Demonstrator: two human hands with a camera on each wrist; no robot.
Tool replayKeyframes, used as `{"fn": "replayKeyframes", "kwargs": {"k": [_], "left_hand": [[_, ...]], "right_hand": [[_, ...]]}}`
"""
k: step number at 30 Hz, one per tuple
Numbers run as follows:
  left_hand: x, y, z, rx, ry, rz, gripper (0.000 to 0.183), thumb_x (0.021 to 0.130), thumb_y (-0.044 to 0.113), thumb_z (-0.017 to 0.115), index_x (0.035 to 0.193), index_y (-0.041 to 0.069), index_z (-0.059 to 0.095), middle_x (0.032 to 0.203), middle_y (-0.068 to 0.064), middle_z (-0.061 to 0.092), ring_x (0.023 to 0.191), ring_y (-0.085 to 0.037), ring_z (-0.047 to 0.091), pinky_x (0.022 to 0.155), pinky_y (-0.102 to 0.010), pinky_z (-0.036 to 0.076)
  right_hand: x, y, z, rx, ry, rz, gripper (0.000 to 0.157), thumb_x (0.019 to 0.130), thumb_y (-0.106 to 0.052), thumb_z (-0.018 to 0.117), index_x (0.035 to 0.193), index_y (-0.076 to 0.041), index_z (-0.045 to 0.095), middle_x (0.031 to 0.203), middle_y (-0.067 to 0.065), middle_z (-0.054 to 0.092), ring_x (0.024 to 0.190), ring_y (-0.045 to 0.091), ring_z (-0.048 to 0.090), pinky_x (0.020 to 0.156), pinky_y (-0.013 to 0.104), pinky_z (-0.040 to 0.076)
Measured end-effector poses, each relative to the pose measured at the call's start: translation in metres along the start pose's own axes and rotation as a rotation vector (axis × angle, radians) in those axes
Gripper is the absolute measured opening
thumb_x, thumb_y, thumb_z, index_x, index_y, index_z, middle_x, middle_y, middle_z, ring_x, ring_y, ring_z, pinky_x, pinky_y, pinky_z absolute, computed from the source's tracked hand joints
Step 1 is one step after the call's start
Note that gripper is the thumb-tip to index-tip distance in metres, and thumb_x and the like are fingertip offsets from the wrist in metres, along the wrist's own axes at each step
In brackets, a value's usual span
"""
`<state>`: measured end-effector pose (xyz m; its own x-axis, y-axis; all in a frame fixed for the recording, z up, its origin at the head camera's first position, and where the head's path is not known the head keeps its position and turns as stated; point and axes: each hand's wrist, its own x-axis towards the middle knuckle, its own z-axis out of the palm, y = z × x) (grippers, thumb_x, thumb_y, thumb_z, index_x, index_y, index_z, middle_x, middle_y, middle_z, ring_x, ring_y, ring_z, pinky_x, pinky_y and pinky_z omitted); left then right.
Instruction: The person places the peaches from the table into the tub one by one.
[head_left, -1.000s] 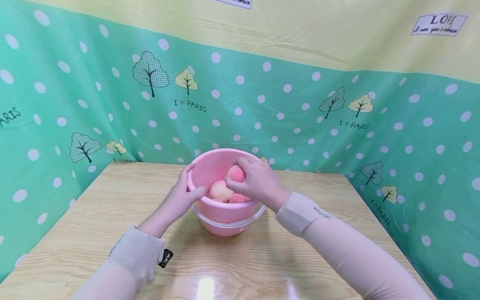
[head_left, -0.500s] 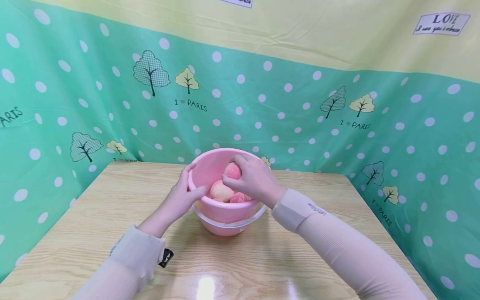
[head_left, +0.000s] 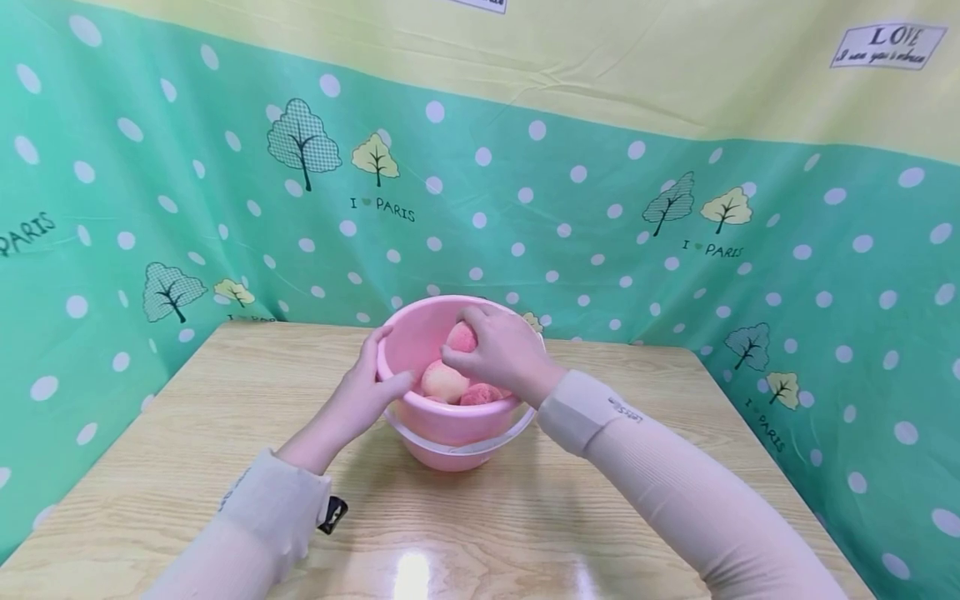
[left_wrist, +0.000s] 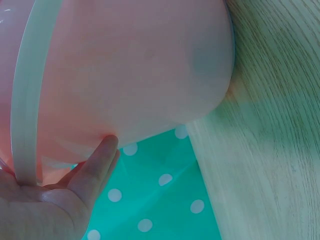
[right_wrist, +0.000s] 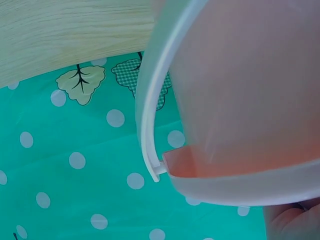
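Note:
A pink plastic bucket stands on the table with its white handle hanging down in front. My left hand grips the bucket's left rim, thumb over the inside and fingers along the outer wall, as the left wrist view shows. My right hand is over the right side of the opening and pinches a reddish-pink peach between thumb and fingers. Below it inside the bucket lie a paler peach and a darker pink one. The right wrist view catches mostly the bucket's outer wall and rim.
The bucket sits near the back of a light wooden table. Behind and on both sides hangs a green and yellow cloth with dots and trees. A small black object shows at my left cuff.
My right hand has shifted slightly left and away from me with the peach, still over the bucket. The left hand keeps its hold on the rim.

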<state>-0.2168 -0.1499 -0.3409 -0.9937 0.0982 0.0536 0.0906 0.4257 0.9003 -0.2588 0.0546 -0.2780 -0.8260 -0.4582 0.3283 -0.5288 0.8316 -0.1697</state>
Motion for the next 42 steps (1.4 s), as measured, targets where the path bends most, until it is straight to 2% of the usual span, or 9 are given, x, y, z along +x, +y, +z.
{"fn": "replayKeyframes", "kwargs": {"k": [6, 16, 21, 24, 33, 38, 42], "left_hand": [[-0.001, 0.001, 0.000, 0.001, 0.002, 0.005, 0.087, 0.084, 0.042, 0.060, 0.149, 0.025, 0.003, 0.149, -0.015, 0.025, 0.131, -0.033, 0.035, 0.103, -0.050, 0.034], [-0.001, 0.002, 0.000, -0.009, 0.004, 0.011, 0.086, 0.085, 0.041, 0.060, 0.149, 0.025, 0.005, 0.149, -0.012, 0.026, 0.131, -0.031, 0.035, 0.103, -0.049, 0.035], [-0.001, 0.002, 0.000, -0.007, 0.002, 0.014, 0.087, 0.085, 0.042, 0.060, 0.149, 0.025, 0.004, 0.149, -0.014, 0.026, 0.130, -0.032, 0.036, 0.103, -0.050, 0.035], [-0.001, 0.002, 0.000, -0.007, 0.003, 0.010, 0.087, 0.085, 0.043, 0.060, 0.149, 0.025, 0.004, 0.149, -0.013, 0.025, 0.131, -0.032, 0.035, 0.103, -0.051, 0.034], [0.001, 0.001, 0.001, 0.002, 0.008, -0.008, 0.089, 0.084, 0.046, 0.060, 0.149, 0.028, 0.002, 0.150, -0.012, 0.024, 0.131, -0.032, 0.035, 0.101, -0.051, 0.036], [0.001, 0.002, 0.001, 0.043, 0.022, -0.005, 0.091, 0.082, 0.051, 0.059, 0.149, 0.027, 0.002, 0.149, -0.011, 0.026, 0.130, -0.032, 0.036, 0.101, -0.051, 0.037], [0.000, 0.004, 0.000, 0.101, 0.042, 0.007, 0.097, 0.079, 0.061, 0.058, 0.149, 0.026, 0.001, 0.150, -0.010, 0.025, 0.132, -0.031, 0.033, 0.102, -0.053, 0.035]], "right_hand": [[0.003, -0.001, 0.001, -0.005, -0.010, -0.015, 0.024, 0.078, -0.046, 0.058, 0.084, -0.024, 0.049, 0.076, -0.010, 0.051, 0.077, 0.008, 0.047, 0.069, 0.024, 0.043], [0.007, 0.000, 0.004, -0.039, -0.050, -0.016, 0.027, 0.078, -0.047, 0.057, 0.085, -0.022, 0.048, 0.074, -0.007, 0.051, 0.074, 0.010, 0.048, 0.067, 0.024, 0.042], [0.008, 0.001, 0.005, -0.021, -0.083, -0.010, 0.036, 0.080, -0.049, 0.057, 0.100, -0.019, 0.055, 0.094, -0.003, 0.062, 0.085, 0.011, 0.055, 0.076, 0.027, 0.047], [0.008, 0.003, 0.005, -0.016, -0.094, -0.001, 0.042, 0.081, -0.051, 0.057, 0.108, -0.019, 0.057, 0.107, -0.003, 0.063, 0.094, 0.011, 0.058, 0.084, 0.029, 0.047], [0.002, 0.006, 0.001, 0.015, -0.141, 0.078, 0.051, 0.081, -0.052, 0.058, 0.121, -0.020, 0.055, 0.113, -0.004, 0.063, 0.104, 0.014, 0.056, 0.089, 0.034, 0.047], [0.000, 0.010, -0.002, 0.060, -0.114, 0.094, 0.056, 0.081, -0.050, 0.059, 0.128, -0.019, 0.053, 0.118, -0.002, 0.062, 0.107, 0.018, 0.057, 0.090, 0.038, 0.048], [-0.002, 0.013, -0.004, 0.075, -0.087, 0.090, 0.058, 0.082, -0.050, 0.058, 0.130, -0.019, 0.052, 0.121, 0.000, 0.061, 0.107, 0.021, 0.058, 0.090, 0.039, 0.047]]}}
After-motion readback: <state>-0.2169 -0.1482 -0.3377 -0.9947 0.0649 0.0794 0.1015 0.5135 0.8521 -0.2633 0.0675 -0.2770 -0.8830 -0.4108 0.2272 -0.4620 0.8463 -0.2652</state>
